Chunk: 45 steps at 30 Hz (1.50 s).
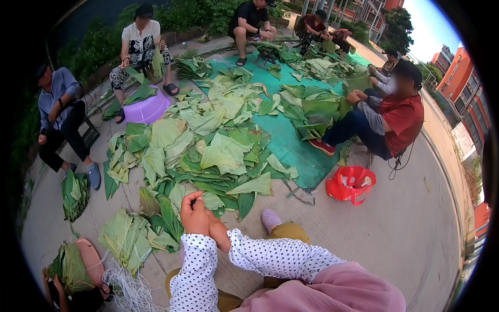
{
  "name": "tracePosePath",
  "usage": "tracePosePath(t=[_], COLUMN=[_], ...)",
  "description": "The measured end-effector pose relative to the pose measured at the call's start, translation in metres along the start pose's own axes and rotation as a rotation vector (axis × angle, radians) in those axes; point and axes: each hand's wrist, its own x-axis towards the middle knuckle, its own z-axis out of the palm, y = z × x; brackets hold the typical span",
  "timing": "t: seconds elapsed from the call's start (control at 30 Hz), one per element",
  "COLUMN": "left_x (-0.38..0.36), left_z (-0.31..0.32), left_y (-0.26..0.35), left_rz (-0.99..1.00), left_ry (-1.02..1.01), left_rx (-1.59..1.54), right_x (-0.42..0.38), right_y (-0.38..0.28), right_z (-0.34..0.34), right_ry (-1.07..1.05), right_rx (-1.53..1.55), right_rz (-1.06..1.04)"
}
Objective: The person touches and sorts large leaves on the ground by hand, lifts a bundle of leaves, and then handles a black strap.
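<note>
My left hand (194, 214) is raised in front of me, its fingers curled and the thumb near the index finger. A tiny dark spot shows at its fingertips, too small to name. My right hand (219, 231) crosses close against the left wrist, with its fingers hidden behind the left hand. White sleeves with dark dots cover both forearms. Just beyond the hands lies a large pile of broad green leaves (226, 154). Nearer and to the left rests a smaller stack of leaves (126, 234), beside a tangle of white strings (130, 291).
A red bag (349, 187) stands at the right, a purple basin (148, 108) at the back left. Green sheeting (299, 151) lies under part of the leaves. Several people sit around the pile; one in red (403, 117) handles leaves. At lower left, someone's hands touch a leaf bundle (73, 268).
</note>
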Motion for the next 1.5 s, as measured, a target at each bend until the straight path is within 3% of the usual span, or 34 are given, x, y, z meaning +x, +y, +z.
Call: tracePosePath(t=[0.07,0.3,0.37,0.67,0.77,1.0,1.07,1.27,1.5], left_x=[0.0,0.0,0.0,0.0,-0.001,-0.002,-0.002,-0.003,-0.001], left_z=[0.0,0.0,0.0,-0.001,0.0,0.0,0.0,0.001,0.0], left_y=[-0.001,0.001,0.001,0.0,0.002,0.004,0.004,0.006,0.002], left_rz=[0.005,-0.001,0.0,0.003,0.002,-0.002,0.0,-0.017,-0.016], left_ry=[-0.004,-0.004,-0.007,-0.005,-0.001,-0.002,-0.005,-0.005,-0.003], left_rx=[-0.004,0.01,0.012,0.019,0.017,0.016,0.009,-0.005,-0.004], right_x=[0.004,0.0,-0.001,0.004,0.001,0.002,0.002,0.001,0.004], right_y=[0.004,0.001,0.0,0.006,0.004,0.004,0.003,0.002,0.009], right_z=[0.0,0.0,0.0,0.0,-0.001,-0.003,-0.001,0.0,-0.001], right_ry=[-0.003,-0.019,-0.007,0.002,0.002,-0.019,-0.011,-0.016,-0.007], right_rx=[0.236,0.195,-0.049,0.049,-0.071,-0.041,0.125,0.168,0.06], right_rz=[0.059,0.039,-0.044,-0.035,-0.05,-0.024,0.003,0.035,-0.029])
